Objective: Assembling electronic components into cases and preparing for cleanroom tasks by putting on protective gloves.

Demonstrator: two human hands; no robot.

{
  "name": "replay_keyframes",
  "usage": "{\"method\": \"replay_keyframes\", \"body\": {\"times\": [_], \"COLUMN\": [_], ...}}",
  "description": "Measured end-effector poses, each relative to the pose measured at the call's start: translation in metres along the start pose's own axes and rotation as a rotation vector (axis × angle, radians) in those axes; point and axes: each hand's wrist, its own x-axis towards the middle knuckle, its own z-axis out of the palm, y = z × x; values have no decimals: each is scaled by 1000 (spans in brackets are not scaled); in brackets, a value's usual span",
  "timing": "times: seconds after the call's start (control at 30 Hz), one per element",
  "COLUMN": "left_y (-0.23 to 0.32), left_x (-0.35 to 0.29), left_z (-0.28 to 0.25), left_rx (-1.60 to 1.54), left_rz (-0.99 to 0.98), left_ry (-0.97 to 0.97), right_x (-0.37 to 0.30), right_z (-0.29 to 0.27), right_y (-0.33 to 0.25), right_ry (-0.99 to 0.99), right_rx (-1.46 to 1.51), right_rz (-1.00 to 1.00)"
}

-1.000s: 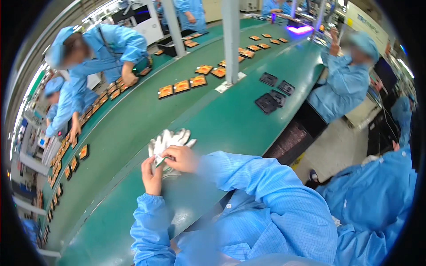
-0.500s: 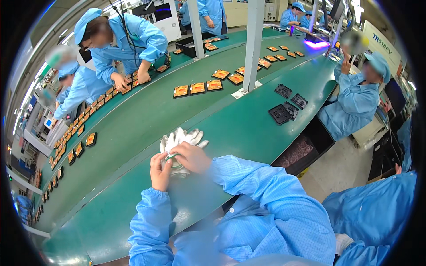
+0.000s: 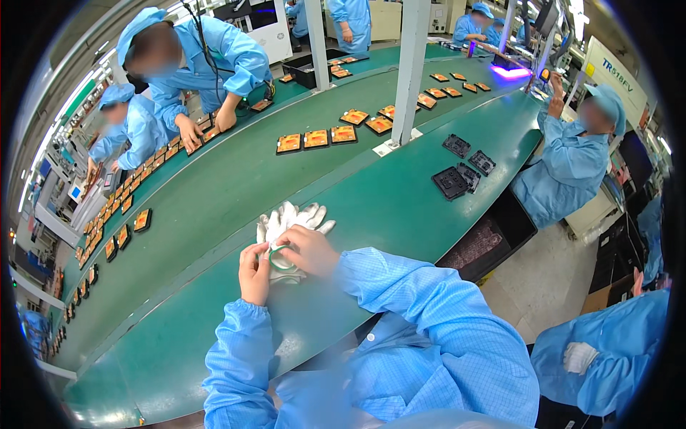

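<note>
White knit gloves point(image 3: 309, 217) lie in a small pile on the green bench, their fingers pointing away from me. At the pile's near side, my left hand point(image 3: 254, 274) and my right hand point(image 3: 313, 249) meet over one glove. Thumb and fingers of both hands are closed in a pinch at a green-edged ring point(image 3: 284, 269), which looks like that glove's cuff held round and open. My right fingers partly cover the ring. Whether other gloves are also gripped cannot be told.
Black plastic housings point(image 3: 449, 184) lie to the right on the bench point(image 3: 371, 229). Beyond runs a green conveyor point(image 3: 229, 186) carrying orange-topped black units point(image 3: 316, 139). A grey post point(image 3: 410, 71) rises between. Below the bench edge sits a black bin point(image 3: 500, 243). Co-workers in blue surround the line.
The green edge between my hands has opened from a narrow strip into a rounder ring. My hands stay nearly in place. The conveyor units have shifted slightly left.
</note>
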Motion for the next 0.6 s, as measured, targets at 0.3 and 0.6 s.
{"method": "replay_keyframes", "body": {"times": [0.3,0.6], "left_y": [-5,-1], "left_x": [1,2], "left_z": [0,0], "left_rx": [29,75], "left_rz": [4,6], "left_ry": [-3,-21], "right_x": [1,1], "right_z": [0,1], "right_y": [-1,3], "right_ry": [15,10], "right_rx": [-2,3], "right_rz": [-29,-17]}}
